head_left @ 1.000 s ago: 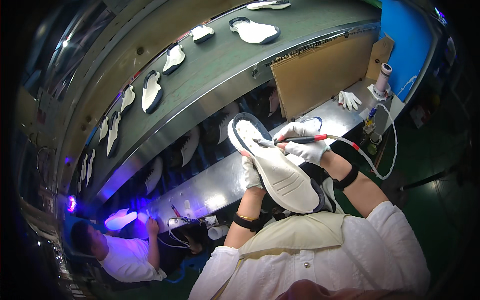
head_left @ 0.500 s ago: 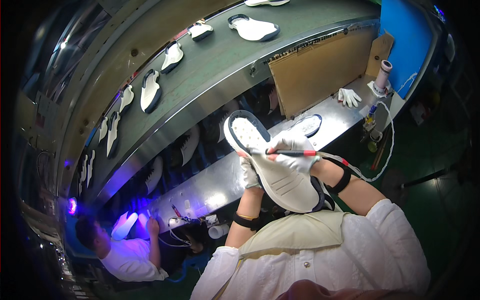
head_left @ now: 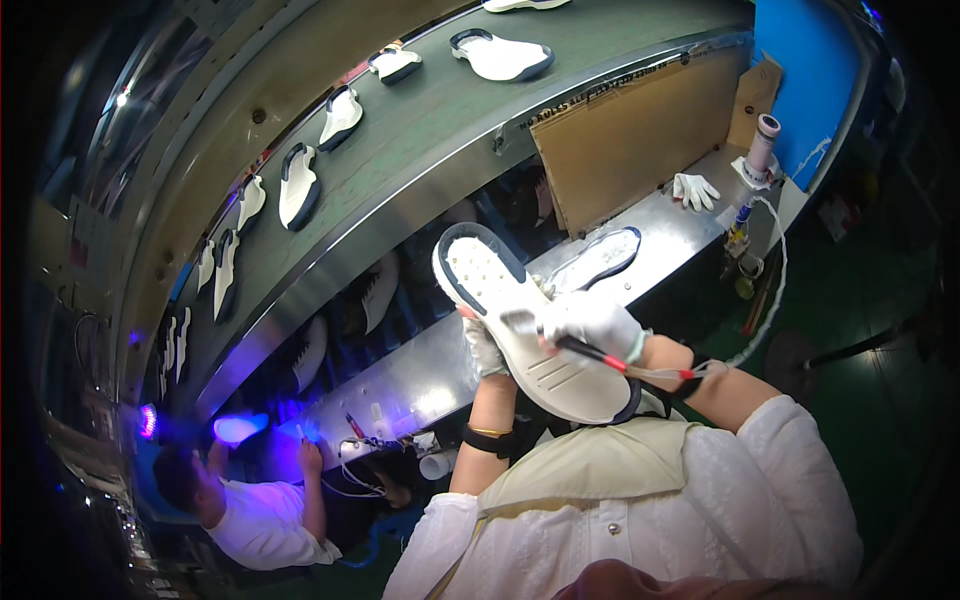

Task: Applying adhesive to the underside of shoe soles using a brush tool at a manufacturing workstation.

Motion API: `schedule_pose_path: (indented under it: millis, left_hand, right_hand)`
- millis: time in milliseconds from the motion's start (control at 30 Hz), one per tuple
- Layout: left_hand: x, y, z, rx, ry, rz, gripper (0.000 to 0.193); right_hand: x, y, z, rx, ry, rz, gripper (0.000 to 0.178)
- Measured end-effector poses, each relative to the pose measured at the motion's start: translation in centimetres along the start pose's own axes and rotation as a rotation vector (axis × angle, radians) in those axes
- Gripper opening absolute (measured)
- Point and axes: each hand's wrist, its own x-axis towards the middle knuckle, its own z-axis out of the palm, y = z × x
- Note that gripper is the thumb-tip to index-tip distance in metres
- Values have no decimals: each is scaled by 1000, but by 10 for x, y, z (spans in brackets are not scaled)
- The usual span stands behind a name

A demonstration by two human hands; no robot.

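A large white shoe sole (head_left: 545,352) with a dark rim and a dimpled heel is held in front of my body, heel end pointing away. My gloved left hand (head_left: 483,345) grips its left edge, fingers partly hidden beneath it. My gloved right hand (head_left: 598,325) is closed around a brush (head_left: 590,352) with a black and red handle and a thin tube trailing from its end. The pale bristles are over the middle of the sole, apparently touching it; motion blurs them. A second sole (head_left: 598,258) lies on the metal bench (head_left: 650,245) just beyond my right hand.
A conveyor belt (head_left: 410,115) carrying several white soles runs across the back. A cardboard sheet (head_left: 640,150) leans behind the bench. At the right are a white glove (head_left: 694,190) and a pink cylinder (head_left: 763,148). A co-worker (head_left: 255,515) sits at the lower left under purple light.
My right hand has turned, so the brush handle now slants down to the right. The held sole has shifted slightly left. The co-worker's lit sole has moved a little farther away.
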Motion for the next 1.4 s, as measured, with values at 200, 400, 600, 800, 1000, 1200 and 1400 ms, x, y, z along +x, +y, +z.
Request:
schedule_pose_path:
  millis: [200, 400, 600, 800, 1000, 1200, 1400]
  left_hand:
    - [-2, -3, 1, 76, 160, 34, 82]
    - [-2, 0, 4, 155, 65, -19, 67]
    - [-4, -6, 25, 378, 241, 88, 66]
    - [-10, 1, 40, 366, 285, 19, 69]
    - [-14, 3, 32, 316, 172, 44, 70]
    - [-12, 4, 26, 288, 120, 50, 69]
    - [-21, 7, 25, 74, 63, 75, 64]
  right_hand:
    - [0, -10, -26, 458, 133, 626, 8]
    - [44, 0, -16, 1745, 156, 501, 17]
    - [84, 9, 7, 1505, -8, 403, 17]
    - [93, 33, 3, 1378, 108, 360, 13]
    - [83, 13, -16, 1556, 156, 257, 18]
    - [61, 0, -10, 1472, 172, 444, 16]
    - [28, -7, -14, 721, 303, 712, 17]
